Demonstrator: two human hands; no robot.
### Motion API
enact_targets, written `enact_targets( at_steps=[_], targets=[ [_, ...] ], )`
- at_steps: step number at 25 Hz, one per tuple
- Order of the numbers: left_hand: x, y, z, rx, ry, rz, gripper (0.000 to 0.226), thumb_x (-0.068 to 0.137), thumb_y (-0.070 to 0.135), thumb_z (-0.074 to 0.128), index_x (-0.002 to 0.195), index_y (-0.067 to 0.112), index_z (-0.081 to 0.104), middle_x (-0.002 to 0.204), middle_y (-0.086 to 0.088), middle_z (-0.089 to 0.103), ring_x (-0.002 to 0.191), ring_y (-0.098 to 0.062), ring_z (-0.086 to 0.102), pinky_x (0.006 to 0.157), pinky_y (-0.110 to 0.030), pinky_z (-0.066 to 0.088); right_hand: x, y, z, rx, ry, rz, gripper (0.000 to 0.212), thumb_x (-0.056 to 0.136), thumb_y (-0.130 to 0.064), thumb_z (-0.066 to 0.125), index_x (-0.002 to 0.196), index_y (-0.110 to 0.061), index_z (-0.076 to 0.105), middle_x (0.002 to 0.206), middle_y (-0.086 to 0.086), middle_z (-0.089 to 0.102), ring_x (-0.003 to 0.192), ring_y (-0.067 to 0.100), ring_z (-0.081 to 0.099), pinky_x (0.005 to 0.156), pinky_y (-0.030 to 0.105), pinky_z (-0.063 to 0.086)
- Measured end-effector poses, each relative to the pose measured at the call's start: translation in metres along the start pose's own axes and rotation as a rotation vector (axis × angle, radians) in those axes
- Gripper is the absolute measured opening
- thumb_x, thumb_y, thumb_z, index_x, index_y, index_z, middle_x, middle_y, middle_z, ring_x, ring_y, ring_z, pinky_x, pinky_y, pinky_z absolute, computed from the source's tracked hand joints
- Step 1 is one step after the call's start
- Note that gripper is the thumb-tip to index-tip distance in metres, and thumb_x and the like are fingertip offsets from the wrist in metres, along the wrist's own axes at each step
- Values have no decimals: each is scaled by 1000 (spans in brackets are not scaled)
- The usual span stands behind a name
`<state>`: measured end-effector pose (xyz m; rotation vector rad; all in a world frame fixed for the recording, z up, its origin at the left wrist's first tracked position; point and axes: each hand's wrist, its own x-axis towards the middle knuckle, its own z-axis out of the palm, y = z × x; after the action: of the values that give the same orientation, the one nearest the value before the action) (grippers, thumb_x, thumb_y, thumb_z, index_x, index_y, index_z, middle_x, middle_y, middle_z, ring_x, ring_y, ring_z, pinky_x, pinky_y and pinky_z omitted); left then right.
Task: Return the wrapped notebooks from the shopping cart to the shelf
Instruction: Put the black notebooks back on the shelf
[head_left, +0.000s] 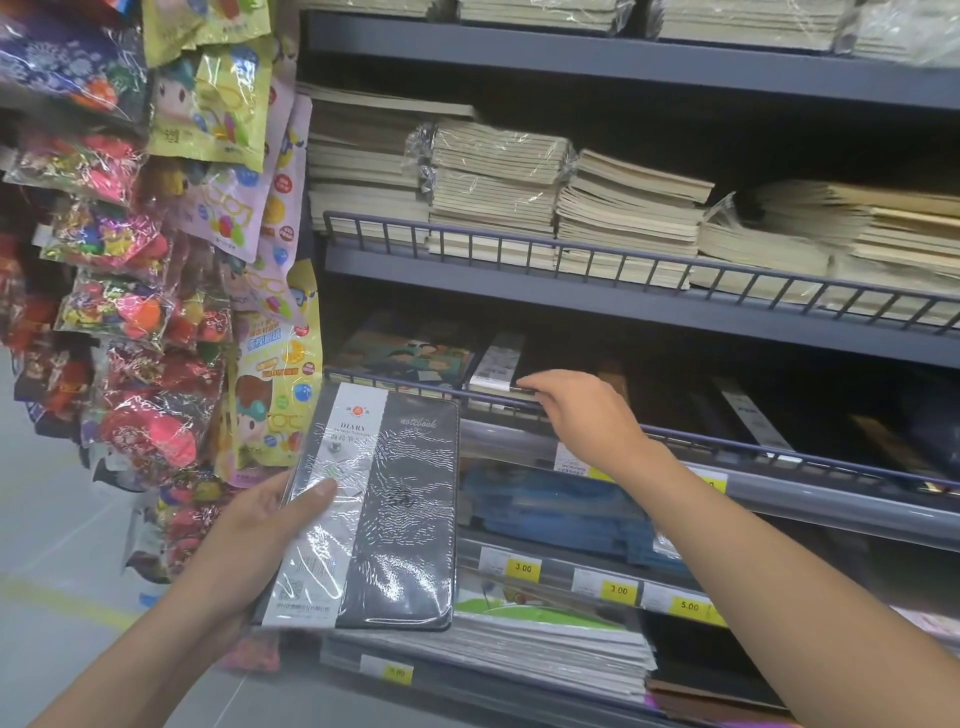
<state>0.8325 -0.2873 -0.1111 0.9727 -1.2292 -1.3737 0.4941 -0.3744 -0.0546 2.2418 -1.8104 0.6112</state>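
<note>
Your grey shelf (519, 292) holds wrapped beige notebook stacks (493, 171) behind a wire rail (519, 248); dark notebooks (498, 364) lie one tier down.

Wrapped notebook (384, 519) covers most of left hand (249, 530).

Single head-worn wide-angle view, looking forward and slightly down, close to the shelf (571, 306), arm's reach away
</note>
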Motion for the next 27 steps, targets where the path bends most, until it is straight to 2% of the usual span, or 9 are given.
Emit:
enact_targets(
  at_steps=[3, 8, 11, 12, 14, 16, 18, 22, 27],
  targets=[
    [3, -1, 1, 23, -20, -8, 72, 67, 66, 78, 130, 34, 68, 131, 15, 71, 128, -13, 63, 118, -52, 37, 7, 4, 7, -7, -60, 37, 42, 100, -8, 46, 130, -32, 63, 134, -6, 65, 120, 22, 62, 90, 42, 57],
    [20, -5, 4, 82, 9, -9, 79, 70, 74, 78, 136, 34, 62, 135, 16, 68, 132, -13, 59, 118, -50, 37, -15, -8, -1, 29, 17, -18, 34, 104, -35, 42, 131, -34, 61, 137, -13, 58, 130, 12, 48, 103, 41, 42],
    [34, 0, 22, 121, 22, -6, 48, 84, 62, 73, 123, 34, 67, 123, 21, 72, 124, -8, 62, 115, -42, 39, -59, -34, -8, 456, 76, 27, 32, 101, -40, 52, 130, -34, 62, 125, -20, 61, 113, -1, 56, 93, 21, 45],
    [36, 4, 31, 120, 21, -5, 31, 91, 52, 69, 116, 34, 70, 115, 20, 75, 118, -7, 65, 111, -40, 42, -74, -42, -10, 580, 43, 90, 33, 100, -40, 54, 132, -37, 59, 124, -23, 60, 108, -3, 57, 87, 17, 45],
    [42, 11, 49, 113, 3, -12, 22, 99, 40, 64, 113, 27, 74, 110, 7, 80, 110, -19, 73, 103, -44, 51, -96, -51, -13, 692, 15, 152, 39, 99, -43, 56, 137, -44, 49, 130, -31, 53, 110, -6, 56, 86, 18, 45],
    [48, 21, 66, 67, 0, -41, 23, 101, 32, 62, 115, 18, 74, 105, -7, 81, 99, -28, 77, 85, -42, 60, -109, -50, -19, 652, 20, 103, 48, 95, -53, 56, 141, -51, 42, 144, -35, 38, 125, -7, 47, 99, 24, 42],
    [59, 29, 79, 31, -12, -56, 21, 103, 26, 60, 116, 13, 71, 101, -10, 81, 86, -25, 79, 66, -33, 61, -115, -47, -29, 497, 5, 31, 64, 85, -64, 62, 144, -55, 37, 154, -36, 22, 140, -8, 31, 106, 28, 35],
    [88, 45, 104, 56, -17, -86, 25, 103, 29, 61, 110, 7, 69, 99, -13, 80, 85, -24, 80, 64, -33, 62, -117, -42, -40, 399, 24, -4, 78, 72, -69, 74, 142, -54, 43, 156, -37, 17, 140, -9, 31, 105, 30, 42],
    [125, 63, 120, 46, -73, -130, 22, 103, 20, 61, 103, 1, 70, 86, -15, 80, 66, -22, 78, 54, -33, 63, -116, -18, -37, 366, 68, 127, 80, 78, -61, 74, 147, -48, 36, 153, -34, 23, 134, -5, 41, 101, 27, 44]
  ],
)
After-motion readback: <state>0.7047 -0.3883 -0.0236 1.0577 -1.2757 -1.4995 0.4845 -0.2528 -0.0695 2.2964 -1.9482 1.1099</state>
